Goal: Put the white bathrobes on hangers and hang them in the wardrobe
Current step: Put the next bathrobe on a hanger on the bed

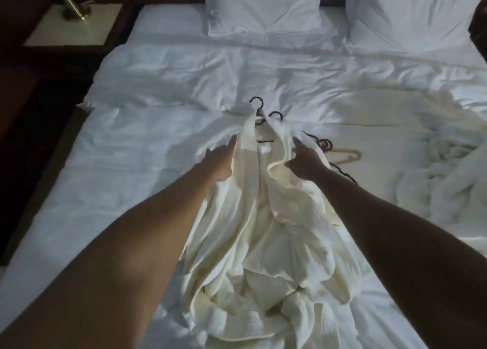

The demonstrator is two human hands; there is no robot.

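White cotton bedding covers the wide bed (163, 196), on which a cream waffle-weave bathrobe (263, 243) lies lengthwise near the middle, its collar toward the head edge and its crumpled skirt toward the foot edge. Left hand (220, 161) rests on the robe's left shoulder with fingers extended, gripping nothing. Right hand (307, 161) pinches the robe's right lapel fold between curled fingers. Two black plastic hanger hooks (257, 103) protrude just beyond the collar, the nearer hanger body hidden beneath the fabric; whether it sits fully inside the shoulders cannot be told. Further dark hangers (325, 144) and a pale wooden hanger (347, 157) lie just beside the right hand, partly covered by the robe's edge and the forearm. A second white bathrobe, bunched in a heap (445, 169), occupies the bed's right edge, well apart from the first. Two white pillows (263, 6) stand against the head edge. A pale-topped bedside table (79, 30) carrying a brass lamp stem (69, 2) stands off the bed's far left corner.
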